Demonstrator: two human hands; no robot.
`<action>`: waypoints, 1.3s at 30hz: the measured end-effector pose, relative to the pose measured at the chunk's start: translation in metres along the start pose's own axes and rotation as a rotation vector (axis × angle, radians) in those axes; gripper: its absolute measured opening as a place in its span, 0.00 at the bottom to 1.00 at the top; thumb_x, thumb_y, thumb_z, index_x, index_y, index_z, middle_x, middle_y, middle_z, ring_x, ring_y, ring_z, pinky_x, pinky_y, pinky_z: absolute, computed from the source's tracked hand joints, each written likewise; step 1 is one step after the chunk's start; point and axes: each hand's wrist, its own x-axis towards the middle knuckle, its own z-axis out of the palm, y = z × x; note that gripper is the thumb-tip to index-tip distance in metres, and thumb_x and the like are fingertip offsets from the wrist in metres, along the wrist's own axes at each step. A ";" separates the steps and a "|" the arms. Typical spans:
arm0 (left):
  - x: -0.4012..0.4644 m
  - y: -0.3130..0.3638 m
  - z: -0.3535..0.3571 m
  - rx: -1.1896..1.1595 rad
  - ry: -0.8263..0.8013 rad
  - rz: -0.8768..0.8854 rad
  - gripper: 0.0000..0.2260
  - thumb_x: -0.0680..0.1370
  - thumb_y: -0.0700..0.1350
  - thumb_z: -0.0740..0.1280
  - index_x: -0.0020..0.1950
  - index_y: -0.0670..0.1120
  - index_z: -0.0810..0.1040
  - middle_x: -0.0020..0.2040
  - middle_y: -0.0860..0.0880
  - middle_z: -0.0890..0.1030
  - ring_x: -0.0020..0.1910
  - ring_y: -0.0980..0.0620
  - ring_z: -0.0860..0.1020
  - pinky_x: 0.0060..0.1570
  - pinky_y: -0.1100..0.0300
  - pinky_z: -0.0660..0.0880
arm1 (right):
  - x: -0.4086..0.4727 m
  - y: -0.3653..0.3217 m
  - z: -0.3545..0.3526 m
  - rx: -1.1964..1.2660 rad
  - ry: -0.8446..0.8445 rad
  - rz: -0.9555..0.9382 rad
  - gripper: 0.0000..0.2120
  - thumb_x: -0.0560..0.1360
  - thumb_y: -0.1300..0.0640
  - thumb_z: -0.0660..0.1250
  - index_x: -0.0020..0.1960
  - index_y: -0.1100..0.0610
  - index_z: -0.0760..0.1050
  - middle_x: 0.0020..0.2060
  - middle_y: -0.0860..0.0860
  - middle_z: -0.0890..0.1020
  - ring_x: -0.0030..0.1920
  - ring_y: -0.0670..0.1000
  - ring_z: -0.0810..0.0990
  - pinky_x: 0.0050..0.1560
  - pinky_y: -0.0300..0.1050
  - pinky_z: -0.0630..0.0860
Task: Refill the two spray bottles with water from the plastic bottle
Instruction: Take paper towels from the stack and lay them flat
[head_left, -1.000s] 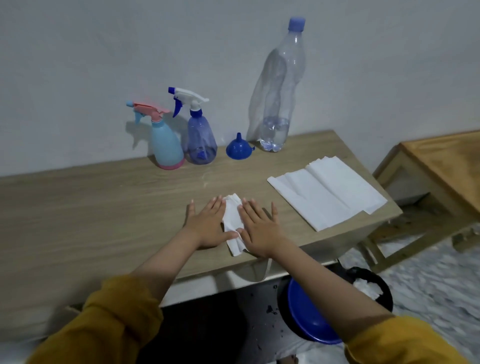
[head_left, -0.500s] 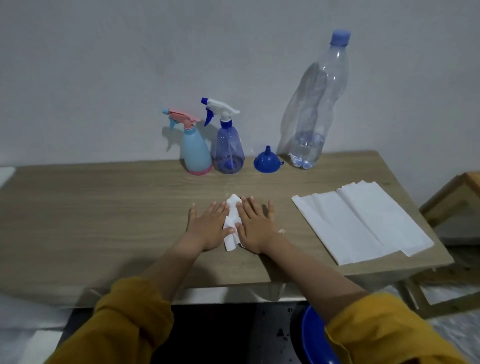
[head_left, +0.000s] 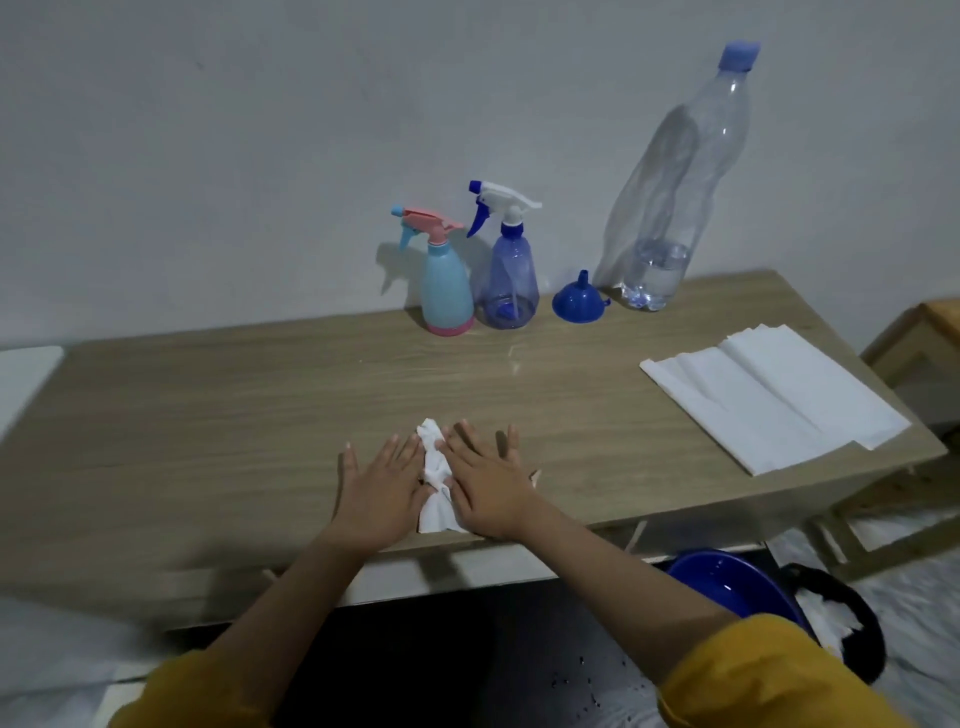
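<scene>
Against the wall stand a light blue spray bottle with a pink trigger (head_left: 444, 283) and a clear blue spray bottle with a white trigger (head_left: 509, 275), side by side. Right of them a small blue funnel (head_left: 577, 300) sits mouth down. A tall clear plastic bottle with a blue cap (head_left: 675, 197) holds a little water at its bottom. Near the table's front edge my left hand (head_left: 382, 488) and my right hand (head_left: 488, 480) lie flat, fingers straight, pressing on a crumpled white tissue (head_left: 435, 480) between them.
The wooden table (head_left: 208, 415) stretches left of my hands. A stack of white paper towels (head_left: 774, 397) lies at its right end. Below the table's right front sits a blue basin (head_left: 737, 584) beside a black handle. A wooden frame (head_left: 924, 338) stands at far right.
The view has swung to the left and pulled back slightly. Both hands stay flat on the tissue, which looks more bunched up between them than before.
</scene>
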 end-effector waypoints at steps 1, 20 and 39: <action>-0.007 -0.006 0.003 0.006 0.003 0.005 0.27 0.81 0.59 0.43 0.78 0.50 0.46 0.79 0.55 0.47 0.77 0.56 0.45 0.70 0.34 0.40 | -0.002 -0.010 0.004 0.011 0.009 -0.006 0.34 0.74 0.44 0.37 0.77 0.55 0.53 0.78 0.50 0.52 0.78 0.51 0.44 0.61 0.61 0.22; -0.025 0.119 0.008 -0.396 0.404 0.522 0.10 0.71 0.51 0.63 0.42 0.53 0.84 0.46 0.53 0.82 0.46 0.49 0.80 0.51 0.55 0.73 | -0.171 0.040 -0.025 0.017 0.569 0.314 0.12 0.72 0.58 0.60 0.48 0.56 0.82 0.44 0.49 0.86 0.51 0.54 0.81 0.53 0.53 0.77; 0.028 0.546 0.024 -0.677 -0.299 0.671 0.13 0.77 0.39 0.65 0.61 0.42 0.78 0.53 0.46 0.82 0.51 0.53 0.79 0.55 0.62 0.74 | -0.412 0.298 -0.069 0.626 0.899 1.352 0.09 0.73 0.67 0.63 0.47 0.60 0.81 0.43 0.56 0.82 0.43 0.52 0.80 0.43 0.42 0.74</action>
